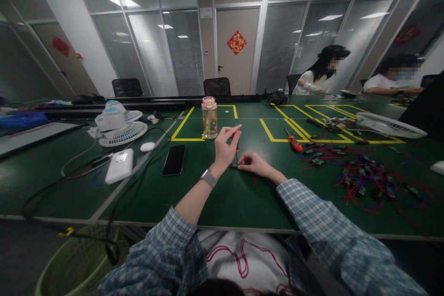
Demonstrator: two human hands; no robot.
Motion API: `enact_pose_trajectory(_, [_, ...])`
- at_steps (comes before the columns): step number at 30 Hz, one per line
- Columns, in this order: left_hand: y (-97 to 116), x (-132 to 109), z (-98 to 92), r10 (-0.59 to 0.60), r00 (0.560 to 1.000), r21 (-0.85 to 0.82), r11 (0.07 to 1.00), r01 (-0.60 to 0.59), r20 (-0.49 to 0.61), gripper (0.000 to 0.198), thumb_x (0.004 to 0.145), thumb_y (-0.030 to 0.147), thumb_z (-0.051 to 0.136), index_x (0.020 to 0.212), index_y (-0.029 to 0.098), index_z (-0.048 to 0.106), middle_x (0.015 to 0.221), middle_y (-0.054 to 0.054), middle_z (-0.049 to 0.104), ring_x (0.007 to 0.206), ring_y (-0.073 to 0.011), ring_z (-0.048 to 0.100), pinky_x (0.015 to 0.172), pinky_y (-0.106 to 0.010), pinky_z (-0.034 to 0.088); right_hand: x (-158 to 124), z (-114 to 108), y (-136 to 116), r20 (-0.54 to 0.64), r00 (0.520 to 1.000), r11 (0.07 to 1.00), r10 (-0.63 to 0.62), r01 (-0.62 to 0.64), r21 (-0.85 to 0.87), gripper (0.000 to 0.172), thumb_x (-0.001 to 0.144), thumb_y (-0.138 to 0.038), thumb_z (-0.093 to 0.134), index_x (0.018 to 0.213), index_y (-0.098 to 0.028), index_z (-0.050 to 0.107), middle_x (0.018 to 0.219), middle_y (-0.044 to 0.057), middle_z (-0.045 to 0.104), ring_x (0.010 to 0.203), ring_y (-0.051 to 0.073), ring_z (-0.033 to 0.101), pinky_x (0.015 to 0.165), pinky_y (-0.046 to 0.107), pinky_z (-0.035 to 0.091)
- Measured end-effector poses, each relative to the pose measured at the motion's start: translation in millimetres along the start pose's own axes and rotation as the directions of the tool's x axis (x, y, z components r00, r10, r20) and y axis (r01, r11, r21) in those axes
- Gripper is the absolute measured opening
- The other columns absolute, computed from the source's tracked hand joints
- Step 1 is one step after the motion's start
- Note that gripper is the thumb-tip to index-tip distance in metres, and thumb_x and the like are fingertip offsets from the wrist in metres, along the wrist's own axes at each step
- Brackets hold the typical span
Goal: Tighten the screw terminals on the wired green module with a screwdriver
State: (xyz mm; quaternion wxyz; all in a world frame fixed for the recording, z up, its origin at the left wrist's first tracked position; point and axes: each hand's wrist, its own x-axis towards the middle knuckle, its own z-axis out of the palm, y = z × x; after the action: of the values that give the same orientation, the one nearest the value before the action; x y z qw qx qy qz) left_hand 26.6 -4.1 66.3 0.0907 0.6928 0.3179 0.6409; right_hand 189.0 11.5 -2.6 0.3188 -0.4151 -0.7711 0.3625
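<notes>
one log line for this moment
left hand: holding upright screwdriver; right hand: touching small circuit board; left side: phone; right side: wired boards

Smooth matt tabletop (215, 206) — glossy phone screen (174, 160), clear plastic bottle (209, 121), cloth sleeves (314, 212) — metal screwdriver shaft (237, 156).

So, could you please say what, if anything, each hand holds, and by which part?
The left hand holds a screwdriver by its handle. The right hand touches a circuit board at its right end; grip unclear.
</notes>
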Motion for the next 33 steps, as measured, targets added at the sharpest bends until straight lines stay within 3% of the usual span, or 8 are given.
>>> enact_pose_trajectory(5, [-5,3,-0.7,-0.027,0.994,-0.09,0.995,0.036,0.101,0.03,0.097,0.022,0.046,0.121,0.021,0.063,0.12,-0.009,0.067,0.11,-0.0192,0.064,0.094,-0.036,0.051,0,0,-1,-0.009,1.0,1.0,0.001,-0.001,-0.011,0.017,0.069,-0.028,0.073,0.079,-0.015,0.067,0.067,-0.001,0.061,0.063,0.013,0.054,0.062,0.026,0.044])
enact_pose_trajectory(12, [-4,11,-5.9,-0.109,0.985,-0.184,0.974,0.133,0.136,0.021,0.09,0.021,0.058,0.107,0.017,0.069,0.107,-0.009,0.071,0.092,-0.0184,0.07,0.078,-0.03,0.057,-1,0,1,0.0,1.0,1.0,-0.015,0.015,0.009,0.019,0.07,-0.03,0.073,0.08,-0.015,0.066,0.068,0.0,0.061,0.063,0.013,0.055,0.061,0.026,0.044])
enact_pose_trajectory(19, [-1,12,-7.3,-0.017,0.999,-0.026,0.999,0.018,0.032,0.008,0.08,0.024,0.072,0.087,0.02,0.073,0.079,-0.001,0.056,0.074,-0.0125,0.058,0.07,-0.025,0.052,-1,1,1,0.003,1.0,1.0,-0.026,0.026,0.005,0.019,0.071,-0.03,0.072,0.08,-0.015,0.065,0.068,0.0,0.06,0.064,0.013,0.055,0.061,0.026,0.043])
enact_pose_trajectory(24, [-2,11,-7.2,-0.013,0.99,-0.041,0.999,0.019,0.139,0.024,0.094,0.024,0.052,0.113,0.021,0.067,0.102,-0.006,0.065,0.095,-0.0159,0.063,0.079,-0.027,0.053,-1,1,0,-0.001,1.0,1.0,-0.021,0.021,-0.007,0.018,0.071,-0.029,0.071,0.081,-0.015,0.066,0.069,0.0,0.059,0.064,0.013,0.054,0.061,0.026,0.042])
enact_pose_trajectory(27, [-4,11,-6.0,-0.05,0.979,-0.127,0.989,0.076,0.196,0.029,0.096,0.021,0.047,0.121,0.02,0.062,0.109,-0.008,0.068,0.092,-0.0158,0.067,0.08,-0.029,0.055,-2,1,-1,-0.005,1.0,1.0,-0.03,0.03,-0.009,0.016,0.072,-0.027,0.071,0.08,-0.015,0.066,0.068,0.0,0.059,0.063,0.013,0.053,0.06,0.026,0.042])
enact_pose_trajectory(30, [-5,11,-4.7,-0.086,0.976,-0.173,0.977,0.122,0.2,0.025,0.09,0.024,0.058,0.113,0.018,0.067,0.095,-0.006,0.069,0.079,-0.0141,0.066,0.07,-0.026,0.055,-2,1,0,-0.017,0.999,0.999,-0.043,0.042,-0.017,0.015,0.072,-0.027,0.072,0.08,-0.015,0.066,0.069,0.0,0.06,0.063,0.013,0.054,0.061,0.025,0.043])
enact_pose_trajectory(33, [-6,11,-3.8,-0.08,0.991,-0.103,0.991,0.09,0.106,0.016,0.082,0.027,0.071,0.096,0.02,0.072,0.082,-0.001,0.061,0.072,-0.0122,0.059,0.065,-0.023,0.051,-2,1,0,-0.017,0.999,0.999,-0.039,0.038,-0.025,0.015,0.072,-0.027,0.072,0.08,-0.015,0.066,0.069,0.0,0.06,0.064,0.013,0.055,0.061,0.025,0.043])
